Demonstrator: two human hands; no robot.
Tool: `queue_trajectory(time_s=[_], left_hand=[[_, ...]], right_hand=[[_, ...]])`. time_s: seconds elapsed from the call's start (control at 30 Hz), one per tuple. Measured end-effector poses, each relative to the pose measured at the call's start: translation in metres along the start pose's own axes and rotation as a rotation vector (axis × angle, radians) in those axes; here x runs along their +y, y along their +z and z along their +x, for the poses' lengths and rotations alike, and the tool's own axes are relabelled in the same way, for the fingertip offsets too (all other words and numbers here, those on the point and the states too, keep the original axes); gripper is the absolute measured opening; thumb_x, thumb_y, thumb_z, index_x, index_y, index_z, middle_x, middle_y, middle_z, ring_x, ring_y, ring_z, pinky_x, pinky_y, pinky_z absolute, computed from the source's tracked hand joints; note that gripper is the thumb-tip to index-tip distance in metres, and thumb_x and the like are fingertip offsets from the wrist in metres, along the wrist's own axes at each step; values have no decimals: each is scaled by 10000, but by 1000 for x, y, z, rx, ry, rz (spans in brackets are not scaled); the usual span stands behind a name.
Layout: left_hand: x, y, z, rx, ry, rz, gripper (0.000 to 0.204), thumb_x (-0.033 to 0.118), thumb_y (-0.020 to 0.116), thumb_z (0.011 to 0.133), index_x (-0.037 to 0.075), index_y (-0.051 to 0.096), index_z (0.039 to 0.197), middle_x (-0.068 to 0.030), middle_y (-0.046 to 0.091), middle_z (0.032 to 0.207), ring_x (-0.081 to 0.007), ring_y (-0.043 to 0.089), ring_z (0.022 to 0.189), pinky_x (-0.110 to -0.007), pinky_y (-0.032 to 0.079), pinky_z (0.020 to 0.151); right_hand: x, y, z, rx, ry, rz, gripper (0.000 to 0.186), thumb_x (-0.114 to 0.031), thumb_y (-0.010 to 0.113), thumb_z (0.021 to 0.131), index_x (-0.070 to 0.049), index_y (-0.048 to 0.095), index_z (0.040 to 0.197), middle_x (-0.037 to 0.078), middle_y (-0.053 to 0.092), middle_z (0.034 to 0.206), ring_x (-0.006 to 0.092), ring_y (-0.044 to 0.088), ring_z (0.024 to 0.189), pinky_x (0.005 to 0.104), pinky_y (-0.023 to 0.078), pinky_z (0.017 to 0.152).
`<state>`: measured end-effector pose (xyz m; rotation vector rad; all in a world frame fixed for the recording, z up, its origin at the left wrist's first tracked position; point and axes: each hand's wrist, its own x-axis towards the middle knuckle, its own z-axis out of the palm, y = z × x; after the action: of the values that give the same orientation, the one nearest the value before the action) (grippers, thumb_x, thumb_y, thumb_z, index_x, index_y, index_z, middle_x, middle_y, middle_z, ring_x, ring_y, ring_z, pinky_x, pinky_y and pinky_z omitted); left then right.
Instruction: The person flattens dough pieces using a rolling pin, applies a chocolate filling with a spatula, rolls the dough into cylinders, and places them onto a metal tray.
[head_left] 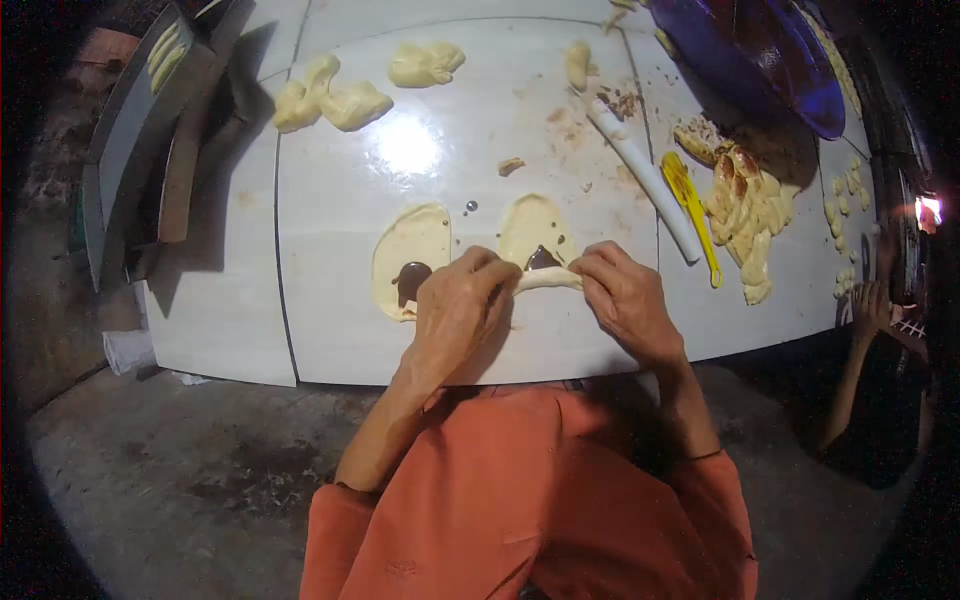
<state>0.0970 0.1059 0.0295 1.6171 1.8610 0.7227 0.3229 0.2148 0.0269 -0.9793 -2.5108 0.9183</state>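
Both my hands pinch the folded lower edge of a flattened oval of pale dough (532, 224) on the white tabletop, with dark brown filling (545, 257) just beyond the fold. My left hand (458, 315) holds the left end of the rolled edge and my right hand (625, 300) the right end, fingertips closed on it. A second flattened oval (405, 240) with a dark blob of filling (413, 278) lies beside my left hand, its lower right part hidden behind that hand.
Dough lumps (340, 100) sit at the back, a white rolling pin (650, 185) and yellow scraper (690, 200) at right, near soft dough (745, 230) and a purple basin (750, 50). Metal trays (135, 140) stand at left. Another person's hand (870, 305) is at the far right.
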Motion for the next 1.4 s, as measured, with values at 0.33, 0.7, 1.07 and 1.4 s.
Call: queue_trajectory(time_s=[0.33,0.7,1.07,1.4], left_hand=[[-2,-12,3,25,252,22,281,142,746,850,136,715,1129,-51,667,1084,-254,668,889,-409,509,735],[-3,7,12,30,356,180,157,196,755,877,110,709,1001,-12,663,921,-205,633,818,-387,449,688],[-1,7,15,121,28,68,86,171,717,920,95,718,959,-87,684,804,-288,654,696,-410,464,613],[-13,2,8,290,230,204,218,200,788,837,139,748,1042,8,678,949,-184,635,763,-374,451,648]], right_hand=[[10,1,-7,-20,-189,-43,310,-151,704,920,-112,687,1227,98,673,1097,275,712,872,387,588,734],[21,6,7,-78,-422,-286,265,-270,746,902,-75,669,1065,61,618,966,232,654,763,379,534,612],[1,10,23,49,103,-274,153,-185,678,944,-75,609,1025,114,635,974,312,681,780,433,552,641],[25,12,20,3,-267,-228,287,-245,771,878,-137,693,1132,43,663,1055,213,673,761,360,538,616]])
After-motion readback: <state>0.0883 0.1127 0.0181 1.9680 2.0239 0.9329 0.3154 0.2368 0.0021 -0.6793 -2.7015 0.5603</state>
